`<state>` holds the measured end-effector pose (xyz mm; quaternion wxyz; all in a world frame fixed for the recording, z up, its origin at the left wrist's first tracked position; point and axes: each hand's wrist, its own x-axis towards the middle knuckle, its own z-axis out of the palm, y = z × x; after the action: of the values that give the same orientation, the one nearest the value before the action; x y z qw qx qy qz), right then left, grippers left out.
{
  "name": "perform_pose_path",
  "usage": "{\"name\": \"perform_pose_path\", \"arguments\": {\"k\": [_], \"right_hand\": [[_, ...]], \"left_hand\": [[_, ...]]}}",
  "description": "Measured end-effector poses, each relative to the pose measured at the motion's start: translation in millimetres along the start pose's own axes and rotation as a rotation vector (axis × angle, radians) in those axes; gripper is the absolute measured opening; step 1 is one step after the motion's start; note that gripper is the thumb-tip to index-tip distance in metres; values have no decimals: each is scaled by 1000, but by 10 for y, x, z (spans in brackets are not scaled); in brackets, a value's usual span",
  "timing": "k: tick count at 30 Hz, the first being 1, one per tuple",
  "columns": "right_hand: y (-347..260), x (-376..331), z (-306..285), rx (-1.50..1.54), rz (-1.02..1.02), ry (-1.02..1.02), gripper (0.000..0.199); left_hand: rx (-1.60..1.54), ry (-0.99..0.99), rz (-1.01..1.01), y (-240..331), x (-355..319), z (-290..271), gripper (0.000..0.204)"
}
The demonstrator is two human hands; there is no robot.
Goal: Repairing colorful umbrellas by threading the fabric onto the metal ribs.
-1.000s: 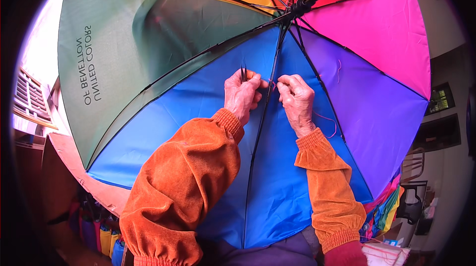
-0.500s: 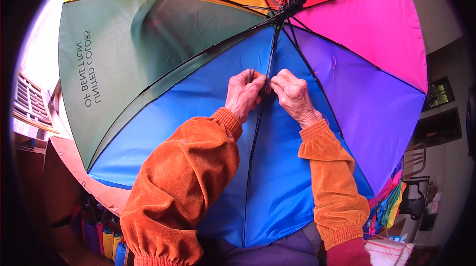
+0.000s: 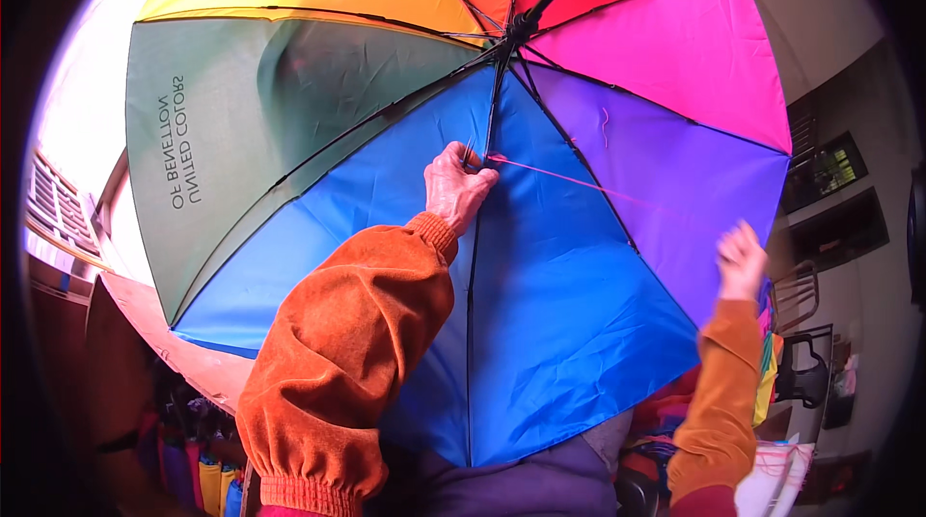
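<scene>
The left hand, closed on a slim pointed tool, is nearer the black umbrella rib; from there pink thread stretches between three and four o'clock toward the blurred right hand, its grip unclear.

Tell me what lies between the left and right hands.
In the head view, a pink thread stretches from beside the left hand toward the blurred right hand, across the blue panel, a black rib and the purple panel.
</scene>
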<state>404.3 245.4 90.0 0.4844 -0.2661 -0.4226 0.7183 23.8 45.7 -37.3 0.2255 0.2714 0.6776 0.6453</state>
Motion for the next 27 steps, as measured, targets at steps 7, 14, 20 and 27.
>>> {"name": "perform_pose_path", "arguments": {"k": [7, 14, 20, 27], "right_hand": [[-925, -456, -721, -437, -326, 347, 6], [1496, -124, 1895, -1142, -205, -211, 12], [2408, 96, 2199, -1362, -580, -563, 7], [2443, 33, 2237, -1311, -525, -651, 9]], "left_hand": [[-25, -43, 69, -56, 34, 89, 20], [-470, -122, -358, 21, -60, -139, 14], [-531, -102, -355, -1, -36, -59, 11], [-538, -74, -344, -95, -17, -55, 10]]}}
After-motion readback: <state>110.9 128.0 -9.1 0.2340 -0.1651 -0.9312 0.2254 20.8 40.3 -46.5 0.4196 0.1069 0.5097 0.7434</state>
